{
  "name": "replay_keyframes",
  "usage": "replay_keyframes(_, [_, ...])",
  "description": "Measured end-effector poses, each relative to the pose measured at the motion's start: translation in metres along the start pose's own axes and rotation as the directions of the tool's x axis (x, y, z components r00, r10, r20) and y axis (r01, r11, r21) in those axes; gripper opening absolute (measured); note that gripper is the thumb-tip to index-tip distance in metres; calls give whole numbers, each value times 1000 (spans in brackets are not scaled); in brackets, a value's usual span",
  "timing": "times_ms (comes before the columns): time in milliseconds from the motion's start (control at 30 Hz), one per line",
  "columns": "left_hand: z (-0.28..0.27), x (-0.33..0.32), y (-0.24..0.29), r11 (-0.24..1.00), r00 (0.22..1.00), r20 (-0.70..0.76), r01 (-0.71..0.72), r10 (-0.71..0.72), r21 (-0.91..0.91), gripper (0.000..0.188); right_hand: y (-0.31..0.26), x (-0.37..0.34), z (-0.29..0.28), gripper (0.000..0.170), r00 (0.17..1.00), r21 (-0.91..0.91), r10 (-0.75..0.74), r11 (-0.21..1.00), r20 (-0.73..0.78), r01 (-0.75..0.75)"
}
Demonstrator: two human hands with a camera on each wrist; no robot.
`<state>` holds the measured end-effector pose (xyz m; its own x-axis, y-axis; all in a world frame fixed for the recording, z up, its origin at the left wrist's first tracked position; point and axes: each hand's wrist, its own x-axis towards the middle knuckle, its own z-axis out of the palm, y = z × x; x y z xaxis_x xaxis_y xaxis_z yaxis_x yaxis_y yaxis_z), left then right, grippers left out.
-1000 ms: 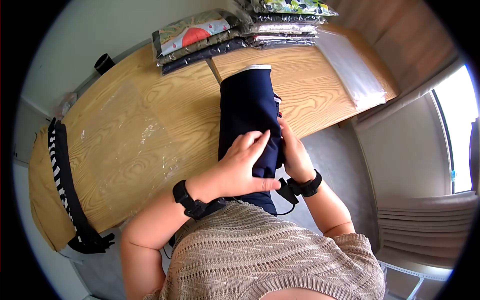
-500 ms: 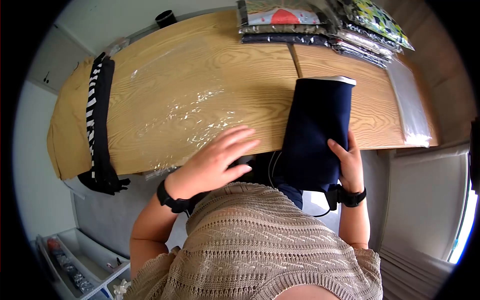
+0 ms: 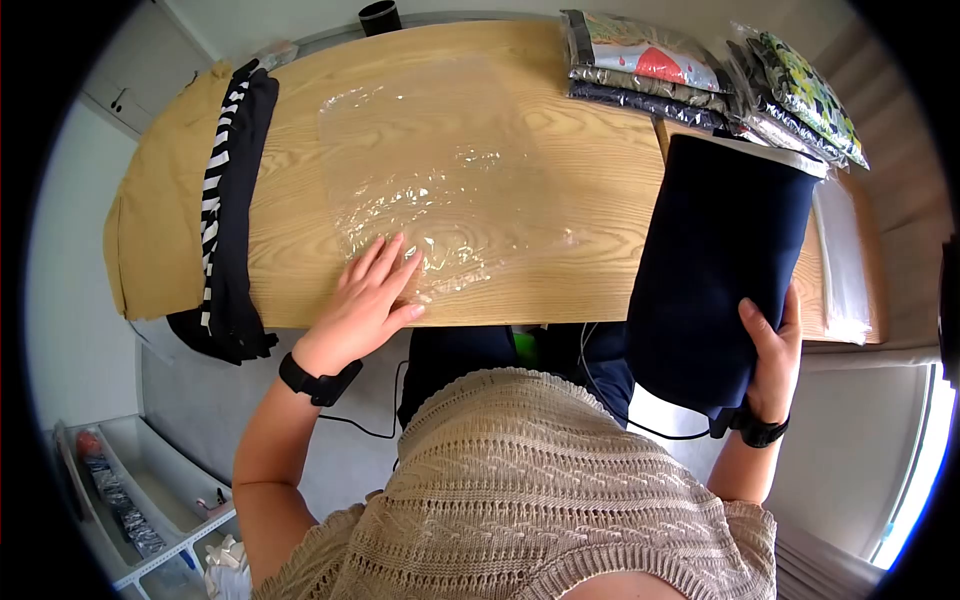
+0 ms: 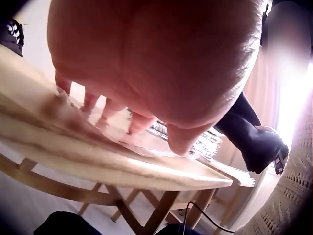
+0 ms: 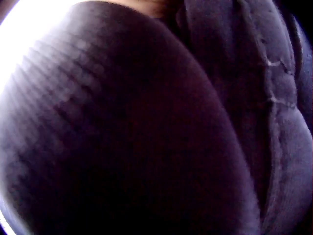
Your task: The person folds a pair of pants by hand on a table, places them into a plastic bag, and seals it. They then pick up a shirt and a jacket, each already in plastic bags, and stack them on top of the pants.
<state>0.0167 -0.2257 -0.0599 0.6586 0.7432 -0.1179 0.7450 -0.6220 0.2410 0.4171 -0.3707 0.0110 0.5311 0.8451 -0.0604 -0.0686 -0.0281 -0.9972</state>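
A folded navy garment (image 3: 725, 265) with a white edge at its far end is held up over the right part of the table's front edge. My right hand (image 3: 775, 350) grips its right side, thumb on top and the other fingers underneath. Dark fabric of the garment (image 5: 146, 122) fills the right wrist view, with a stitched seam along one side. A clear plastic bag (image 3: 450, 160) lies flat and shiny on the table. My left hand (image 3: 372, 295) has its fingers spread, fingertips on the near left part of the bag. In the left wrist view, the left hand (image 4: 151, 58) reaches down to the tabletop.
Bagged folded clothes (image 3: 650, 75) are stacked at the back right, beside a second stack (image 3: 800, 95). Flat clear bags (image 3: 842, 260) lie at the right end. Tan cloth (image 3: 160, 200) and a black-and-white striped garment (image 3: 235, 210) cover the wooden table's (image 3: 590, 220) left end.
My left hand has left the navy garment and moved left onto the clear bag. The right hand has carried the garment to the right, and the head view has swung left.
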Motion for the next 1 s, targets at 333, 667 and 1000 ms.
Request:
replay_keyframes(333, [-19,58,-3,956,898,-429,-204,98,-210,68,-20,5,92,47,810,-421,-287,738,511,527])
replay_keyframes(667, [-38,61,0,860,869,-492,-290,53,-420,90,-2,30,132,49,625,-494,0,612,781,618])
replay_keyframes(1000, [-63,56,39,930,806,-557,-334,198,-154,82,-8,56,149,42,675,-485,79,757,733,438])
